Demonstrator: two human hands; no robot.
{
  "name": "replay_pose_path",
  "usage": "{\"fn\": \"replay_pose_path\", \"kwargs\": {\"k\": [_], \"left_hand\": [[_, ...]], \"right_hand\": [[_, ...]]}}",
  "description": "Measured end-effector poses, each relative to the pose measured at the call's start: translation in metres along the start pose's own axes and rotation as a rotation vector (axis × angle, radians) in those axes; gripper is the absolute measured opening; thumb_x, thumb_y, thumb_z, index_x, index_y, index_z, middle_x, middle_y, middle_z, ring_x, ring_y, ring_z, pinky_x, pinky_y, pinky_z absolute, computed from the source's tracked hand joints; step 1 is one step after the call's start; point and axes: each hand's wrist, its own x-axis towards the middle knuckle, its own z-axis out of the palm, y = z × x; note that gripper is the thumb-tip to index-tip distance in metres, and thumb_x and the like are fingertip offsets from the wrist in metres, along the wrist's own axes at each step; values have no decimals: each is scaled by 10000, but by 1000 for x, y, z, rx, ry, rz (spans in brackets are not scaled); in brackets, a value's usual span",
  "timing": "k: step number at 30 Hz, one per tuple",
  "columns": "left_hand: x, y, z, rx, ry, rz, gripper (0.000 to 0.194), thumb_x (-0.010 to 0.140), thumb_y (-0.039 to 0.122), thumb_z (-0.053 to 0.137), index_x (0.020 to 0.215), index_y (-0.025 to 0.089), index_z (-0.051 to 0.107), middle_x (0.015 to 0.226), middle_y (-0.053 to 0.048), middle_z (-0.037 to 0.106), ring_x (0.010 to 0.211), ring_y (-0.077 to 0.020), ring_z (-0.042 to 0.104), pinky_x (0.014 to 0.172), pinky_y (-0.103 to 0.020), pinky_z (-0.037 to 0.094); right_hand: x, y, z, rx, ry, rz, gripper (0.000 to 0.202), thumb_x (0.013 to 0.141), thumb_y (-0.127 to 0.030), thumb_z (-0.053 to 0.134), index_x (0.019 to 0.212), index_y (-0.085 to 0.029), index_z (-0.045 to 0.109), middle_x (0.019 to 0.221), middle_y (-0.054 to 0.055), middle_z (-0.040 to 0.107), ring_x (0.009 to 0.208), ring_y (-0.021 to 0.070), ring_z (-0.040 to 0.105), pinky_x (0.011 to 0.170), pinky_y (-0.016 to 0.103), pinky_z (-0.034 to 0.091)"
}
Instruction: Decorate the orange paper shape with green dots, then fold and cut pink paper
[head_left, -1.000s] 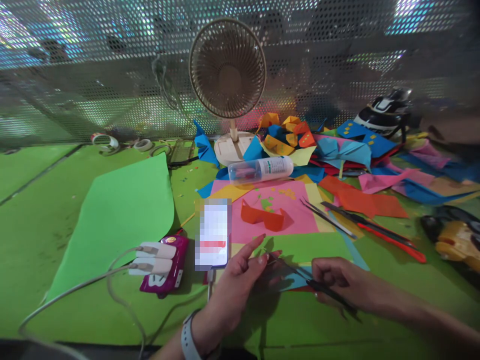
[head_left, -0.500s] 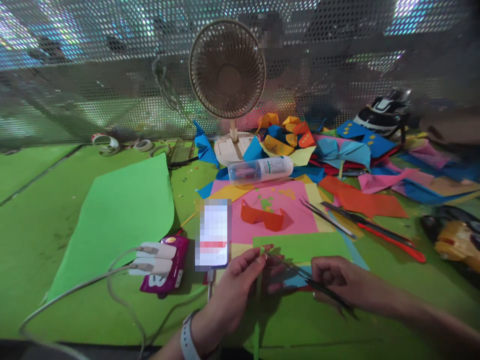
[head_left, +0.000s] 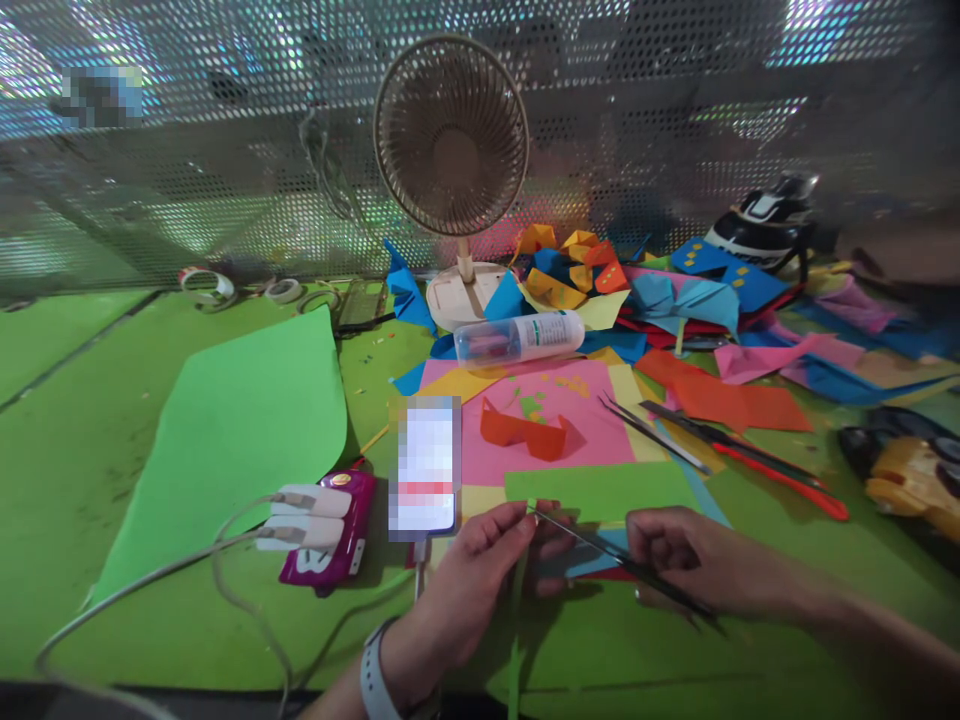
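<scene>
Both hands (head_left: 480, 565) gripping: a strip (head_left: 517, 600) in the left, a tool (head_left: 637, 568) in the right

The person's left hand is closed at the fingertips. Its thumb and first finger pinch the upper end of the strip, which is narrow and green, and the rest hangs down in front of the table (head_left: 67, 480). A pale watch band (head_left: 373, 670) is around the left wrist.

The right hand (head_left: 690, 560) is curled around the tool, which is thin and dark. Its point reaches the pinched end of the strip; one cannot tell if it really touches.

Behind the fingers lies a green sheet (head_left: 600, 490), partly over a pink sheet (head_left: 596, 430). On the pink one stand an orange piece (head_left: 523, 435) and some small cut bits (head_left: 532, 407). The phone (head_left: 425, 470) is to the left of these sheets. Tweezers (head_left: 652, 432) lie on their right side, near a cutter (head_left: 787, 485) with a red part. Farther back, a bottle (head_left: 520, 338) lies on its side before the fan (head_left: 454, 135).
</scene>
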Motion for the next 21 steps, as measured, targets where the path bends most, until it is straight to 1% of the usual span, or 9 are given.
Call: {"fn": "replay_pose_path", "kwargs": {"k": [5, 12, 17, 21], "left_hand": [[1, -2, 0, 6, 0, -3, 268, 830, 297, 661, 1036, 128, 683, 1109, -158, 678, 1037, -273, 633, 746, -337, 548], [1, -2, 1, 16, 2, -9, 263, 829, 292, 663, 1030, 122, 678, 1074, -155, 689, 1017, -263, 644, 743, -328, 548], [2, -3, 1, 14, 5, -3, 255, 835, 288, 657, 1021, 115, 681, 1080, -161, 687, 995, -250, 652, 730, -303, 544], [1, -3, 0, -16, 13, -19, 217, 846, 261, 646, 1012, 123, 675, 1051, -147, 698, 963, -236, 664, 700, -294, 552]], "right_hand": [[0, -1, -1, 6, -13, 5, 376, 702, -467, 722, 712, -179, 482, 543, -76, 452, 498, 61, 404, 450, 168, 298], [-2, -2, -3, 6, -3, 5, 404, 653, -468, 756, 694, -184, 471, 540, -79, 439, 503, 65, 394, 454, 175, 295], [-3, -6, -1, -10, 0, 32, 394, 664, -458, 749, 698, -187, 466, 542, -77, 451, 503, 67, 407, 456, 176, 302], [-1, -2, -2, -18, 22, 14, 369, 695, -457, 720, 698, -180, 476, 536, -76, 449, 498, 66, 396, 452, 179, 291]]}}
